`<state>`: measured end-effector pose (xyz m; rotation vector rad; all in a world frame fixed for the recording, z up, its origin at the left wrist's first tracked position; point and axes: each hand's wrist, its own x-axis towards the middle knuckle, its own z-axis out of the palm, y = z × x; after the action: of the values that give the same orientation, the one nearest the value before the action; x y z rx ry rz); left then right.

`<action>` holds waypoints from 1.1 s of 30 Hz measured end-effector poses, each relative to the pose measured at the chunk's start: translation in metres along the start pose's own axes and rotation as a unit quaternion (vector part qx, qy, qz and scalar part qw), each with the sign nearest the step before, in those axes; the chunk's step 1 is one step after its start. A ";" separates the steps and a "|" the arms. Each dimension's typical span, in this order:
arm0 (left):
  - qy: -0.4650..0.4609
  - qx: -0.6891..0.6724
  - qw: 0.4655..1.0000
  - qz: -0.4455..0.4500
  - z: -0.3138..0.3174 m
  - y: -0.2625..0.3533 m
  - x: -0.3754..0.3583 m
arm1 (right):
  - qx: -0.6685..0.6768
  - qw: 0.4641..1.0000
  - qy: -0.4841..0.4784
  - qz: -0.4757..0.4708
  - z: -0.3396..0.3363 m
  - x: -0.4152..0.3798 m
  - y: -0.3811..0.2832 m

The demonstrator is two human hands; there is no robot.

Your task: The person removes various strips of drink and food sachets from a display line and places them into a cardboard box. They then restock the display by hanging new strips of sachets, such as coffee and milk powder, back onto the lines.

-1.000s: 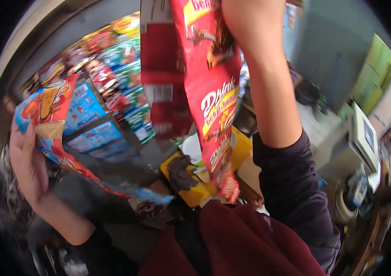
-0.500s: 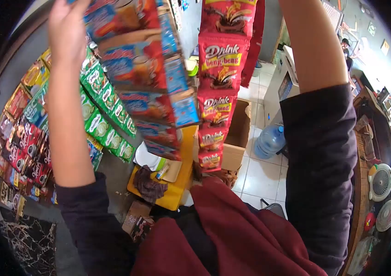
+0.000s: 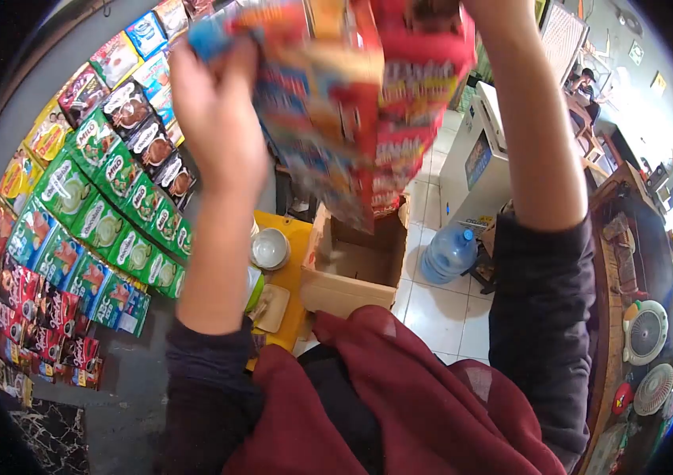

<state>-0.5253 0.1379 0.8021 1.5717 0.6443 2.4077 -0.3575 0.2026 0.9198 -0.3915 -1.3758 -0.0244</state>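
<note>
Long strips of sachets hang in front of me, smeared by motion. My left hand (image 3: 225, 111) is raised at the upper left, its fingers closed at the edge of the blue and orange sachet strips (image 3: 312, 103). Beside these, touching them, hang the red drink sachets (image 3: 419, 95). Only the wrist side of my right hand (image 3: 502, 12) shows at the top edge, next to the top of the red strip; its fingers are out of frame. Below the strips stands an open cardboard box (image 3: 348, 289).
Green and other coloured sachet strips (image 3: 103, 222) hang on the left wall. A white bowl (image 3: 271, 248) is on a yellow surface (image 3: 293, 237). A blue water jug (image 3: 449, 253) stands on the tiled floor. Two fans (image 3: 645, 332) are at right; a person (image 3: 583, 83) is far back.
The view has turned leftward. My left hand and the blue and orange strips have moved right, against the red strip. More of the box's opening shows.
</note>
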 end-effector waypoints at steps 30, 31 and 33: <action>-0.391 0.440 0.645 -0.487 -0.075 -0.253 -0.273 | -0.227 0.603 -0.400 0.653 -0.051 -0.442 0.217; -0.409 0.500 0.583 -0.493 -0.075 -0.268 -0.280 | -0.245 0.594 -0.387 0.661 -0.047 -0.463 0.231; -0.362 0.471 0.622 -0.510 -0.086 -0.290 -0.297 | -0.266 0.586 -0.404 0.650 -0.042 -0.464 0.242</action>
<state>-0.5006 0.2580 0.3960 1.4818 1.9967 0.4276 -0.3533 0.3194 0.4086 -2.0738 -1.5974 1.1175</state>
